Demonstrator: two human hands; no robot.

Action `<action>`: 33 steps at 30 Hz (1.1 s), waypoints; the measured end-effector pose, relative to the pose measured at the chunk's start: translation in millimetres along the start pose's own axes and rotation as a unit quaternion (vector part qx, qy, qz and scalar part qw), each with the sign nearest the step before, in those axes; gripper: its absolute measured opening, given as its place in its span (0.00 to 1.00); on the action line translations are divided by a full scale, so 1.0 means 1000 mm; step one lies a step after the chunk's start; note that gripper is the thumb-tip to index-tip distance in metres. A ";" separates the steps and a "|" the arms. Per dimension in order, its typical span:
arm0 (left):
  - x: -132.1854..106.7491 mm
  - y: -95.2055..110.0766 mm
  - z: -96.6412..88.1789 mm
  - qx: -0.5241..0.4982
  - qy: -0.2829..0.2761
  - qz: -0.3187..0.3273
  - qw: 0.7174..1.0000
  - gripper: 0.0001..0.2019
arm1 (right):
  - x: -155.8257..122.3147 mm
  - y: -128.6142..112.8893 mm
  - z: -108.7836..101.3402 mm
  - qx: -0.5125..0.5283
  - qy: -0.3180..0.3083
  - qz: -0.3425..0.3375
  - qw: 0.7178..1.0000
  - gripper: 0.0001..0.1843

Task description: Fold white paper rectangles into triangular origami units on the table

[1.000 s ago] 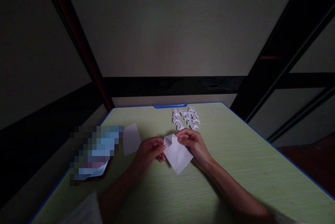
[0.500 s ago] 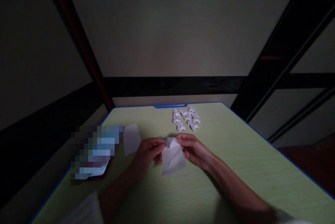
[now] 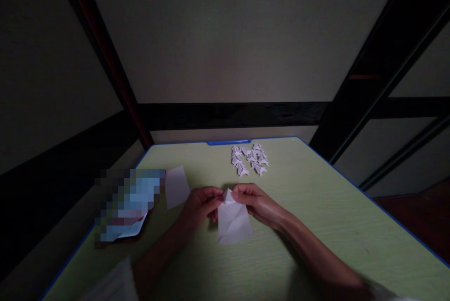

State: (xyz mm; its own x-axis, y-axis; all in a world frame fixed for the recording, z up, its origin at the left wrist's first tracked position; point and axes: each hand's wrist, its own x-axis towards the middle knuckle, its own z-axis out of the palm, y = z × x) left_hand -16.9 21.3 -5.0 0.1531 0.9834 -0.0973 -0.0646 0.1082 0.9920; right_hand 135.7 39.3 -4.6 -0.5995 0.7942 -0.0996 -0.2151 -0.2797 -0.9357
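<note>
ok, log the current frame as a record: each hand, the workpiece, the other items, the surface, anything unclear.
left_hand: left hand pinching the workpiece at its upper left
right_hand: right hand pinching the upper right
workpiece: white paper sheet, small pointed fold at top, creased flat part below
finished_look_items: cluster of small folded paper pieces, beyond the hands
spare: flat white sheet, left of the hands
device: tablet-like object, far left, screen pixelated
surface: pale green tabletop, blue edging
unclear: exact piece count
</note>
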 end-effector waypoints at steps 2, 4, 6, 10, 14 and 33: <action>0.000 -0.001 -0.001 0.015 -0.010 0.006 1.000 0.08 | 0.001 0.001 0.000 -0.018 -0.004 -0.010 1.000 0.13; 0.001 -0.002 -0.001 0.024 -0.018 0.013 0.999 0.08 | 0.002 0.002 -0.001 -0.034 -0.006 -0.020 0.999 0.15; 0.001 -0.004 -0.002 0.029 -0.028 0.018 0.999 0.08 | 0.004 0.002 0.000 -0.044 -0.010 -0.026 0.999 0.15; 0.001 -0.005 -0.003 0.047 -0.045 0.021 0.998 0.08 | 0.004 0.002 0.000 -0.056 -0.016 -0.028 0.998 0.15; 0.001 -0.006 -0.003 0.063 -0.046 0.018 0.997 0.07 | 0.002 0.002 0.001 -0.094 -0.013 -0.036 0.995 0.14; 0.004 -0.006 -0.002 0.086 0.023 0.031 0.995 0.09 | 0.002 0.003 0.005 -0.188 0.011 -0.060 0.980 0.16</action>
State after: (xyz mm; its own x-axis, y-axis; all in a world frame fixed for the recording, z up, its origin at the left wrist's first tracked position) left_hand -17.6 24.7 -11.5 0.1077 0.9936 -0.0349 0.0989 0.0242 0.9948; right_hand 130.0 37.7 -5.9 -0.5698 0.8216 0.0162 0.0178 0.0321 -0.9993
